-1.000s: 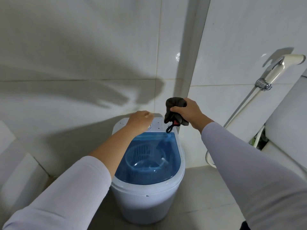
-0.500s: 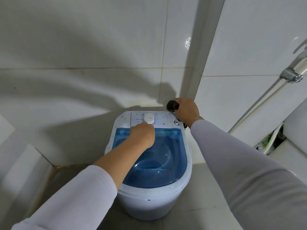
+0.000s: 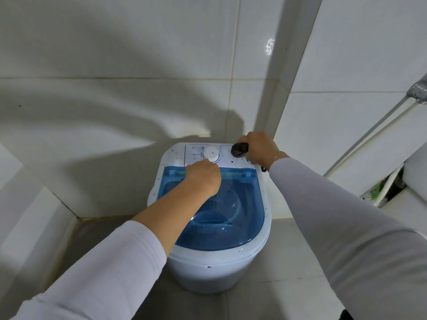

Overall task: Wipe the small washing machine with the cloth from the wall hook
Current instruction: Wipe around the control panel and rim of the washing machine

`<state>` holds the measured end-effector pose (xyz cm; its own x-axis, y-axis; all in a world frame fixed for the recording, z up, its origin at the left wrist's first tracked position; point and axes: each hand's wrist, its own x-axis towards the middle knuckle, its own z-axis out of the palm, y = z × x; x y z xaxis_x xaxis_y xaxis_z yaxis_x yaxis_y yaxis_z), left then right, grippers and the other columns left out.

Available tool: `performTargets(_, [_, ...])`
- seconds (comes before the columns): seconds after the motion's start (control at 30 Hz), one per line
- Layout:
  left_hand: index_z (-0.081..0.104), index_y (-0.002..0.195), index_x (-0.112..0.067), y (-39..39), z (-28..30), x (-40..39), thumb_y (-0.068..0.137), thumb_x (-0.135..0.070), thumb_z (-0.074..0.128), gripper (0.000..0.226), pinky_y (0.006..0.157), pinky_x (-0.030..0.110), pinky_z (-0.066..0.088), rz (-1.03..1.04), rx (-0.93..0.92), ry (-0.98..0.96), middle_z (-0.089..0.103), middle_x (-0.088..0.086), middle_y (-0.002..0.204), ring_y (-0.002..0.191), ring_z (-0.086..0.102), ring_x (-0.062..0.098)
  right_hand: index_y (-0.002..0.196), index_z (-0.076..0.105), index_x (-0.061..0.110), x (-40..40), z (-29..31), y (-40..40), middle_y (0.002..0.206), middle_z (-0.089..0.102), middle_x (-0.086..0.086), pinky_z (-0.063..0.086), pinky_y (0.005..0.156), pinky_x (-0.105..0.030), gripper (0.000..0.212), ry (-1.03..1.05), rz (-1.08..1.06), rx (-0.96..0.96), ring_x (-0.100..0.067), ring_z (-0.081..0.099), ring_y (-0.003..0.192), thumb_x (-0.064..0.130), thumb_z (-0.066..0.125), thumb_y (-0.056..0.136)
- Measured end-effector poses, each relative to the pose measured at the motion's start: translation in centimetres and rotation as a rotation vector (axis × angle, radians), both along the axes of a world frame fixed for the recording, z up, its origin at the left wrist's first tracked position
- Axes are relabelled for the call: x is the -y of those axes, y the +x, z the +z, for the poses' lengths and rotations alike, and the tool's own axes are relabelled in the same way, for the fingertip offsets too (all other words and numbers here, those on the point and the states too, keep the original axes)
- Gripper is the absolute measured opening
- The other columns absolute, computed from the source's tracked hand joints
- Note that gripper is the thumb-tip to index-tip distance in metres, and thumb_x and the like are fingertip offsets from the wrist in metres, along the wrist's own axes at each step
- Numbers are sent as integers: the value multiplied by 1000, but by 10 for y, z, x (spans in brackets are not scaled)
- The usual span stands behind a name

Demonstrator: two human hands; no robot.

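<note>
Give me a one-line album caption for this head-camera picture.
Right hand presses a dark cloth on the small washing machine control panel; left hand rests curled by the dial.

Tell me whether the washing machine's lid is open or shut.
Shut. The blue see-through lid lies flat inside the washing machine's white rim, and the tub shows only through it. The left hand rests over its back edge.

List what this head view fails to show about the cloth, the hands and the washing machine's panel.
- Cloth: mostly covered by the right hand; whether it touches the washing machine cannot be told.
- Left hand: fingers curl out of sight near the dial; contact unclear.
- Panel lettering: too small to read.
- Sprayer hose: its head is cut off by the right edge.
</note>
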<state>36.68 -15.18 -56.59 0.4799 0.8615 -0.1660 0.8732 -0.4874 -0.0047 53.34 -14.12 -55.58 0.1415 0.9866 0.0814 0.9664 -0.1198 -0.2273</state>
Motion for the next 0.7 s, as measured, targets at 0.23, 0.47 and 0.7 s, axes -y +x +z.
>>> performTargets(0.23, [60,106,-6,-2,1,4,96,-13,47,17,76,29,37,26,21,5,58,10,115,104,58,25,114,65,21,23,-3,-1,113,56,-9,45,75,-34,43,-66,143,121,-31,53,103,-3,55,80])
performTargets(0.47, [59,108,-7,-2,4,7,99,-33,43,32,86,33,42,37,-6,-4,58,9,110,104,58,24,111,66,17,36,0,2,116,61,-10,49,90,-37,41,-120,164,55,-30,54,107,-6,55,78])
performTargets(0.7, [53,125,-11,-14,-8,3,84,-72,29,77,79,35,42,32,30,-60,59,5,103,100,55,23,112,64,13,28,15,13,113,67,-12,43,81,-27,36,138,-81,-166,-33,59,105,1,53,79])
